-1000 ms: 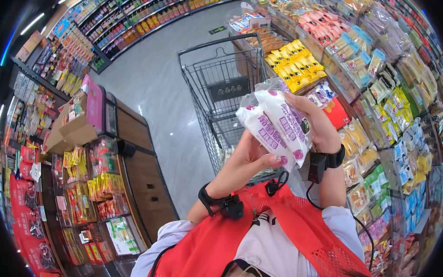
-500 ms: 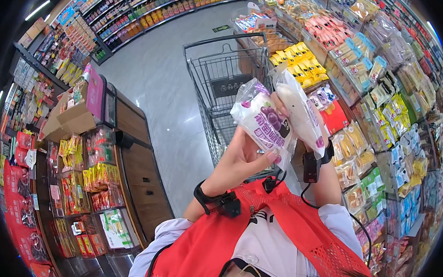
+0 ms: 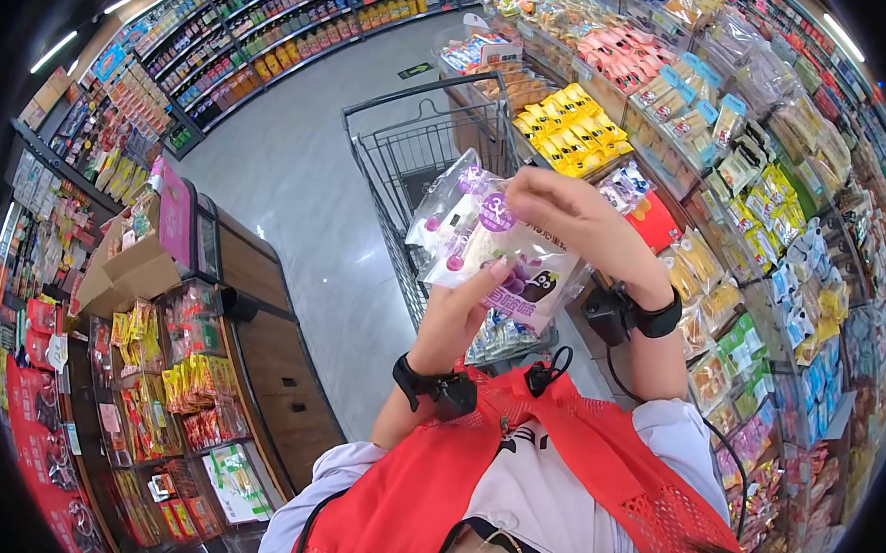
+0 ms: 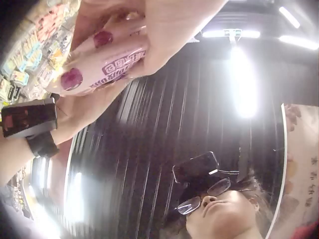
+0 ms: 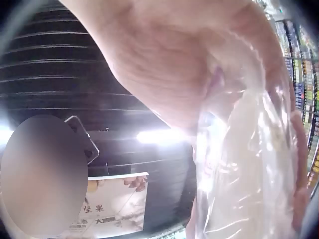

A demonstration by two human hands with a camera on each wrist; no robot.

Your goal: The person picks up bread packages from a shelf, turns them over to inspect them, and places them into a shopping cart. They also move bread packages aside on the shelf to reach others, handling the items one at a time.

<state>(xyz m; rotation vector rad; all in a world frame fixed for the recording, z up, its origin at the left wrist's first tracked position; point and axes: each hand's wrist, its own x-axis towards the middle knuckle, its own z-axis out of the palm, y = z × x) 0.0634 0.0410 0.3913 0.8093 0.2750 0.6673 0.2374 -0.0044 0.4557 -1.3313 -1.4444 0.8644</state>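
Two or so clear packets with purple print (image 3: 503,270) are held in front of the chest, one overlapping the other. The left hand (image 3: 451,322) grips them from below, its thumb lying across the printed face. At their upper right edge, the right hand (image 3: 591,229) has bent fingers over the plastic. In the left wrist view a pinkish packet with purple dots (image 4: 112,62) sits between both hands. The right wrist view shows a transparent packet (image 5: 244,164) against the right hand (image 5: 164,64), its pale contents visible.
A black wire shopping cart (image 3: 423,92) stands just beyond the hands, with packaged goods low inside. Snack bins with yellow packets (image 3: 571,130) line the right side. A wooden cabinet (image 3: 292,384) and snack racks stand at left; bottle shelves run behind.
The packets have been turned and shifted left, showing different print and overlapping again after being held apart. The right hand has moved up and left over their top edge.
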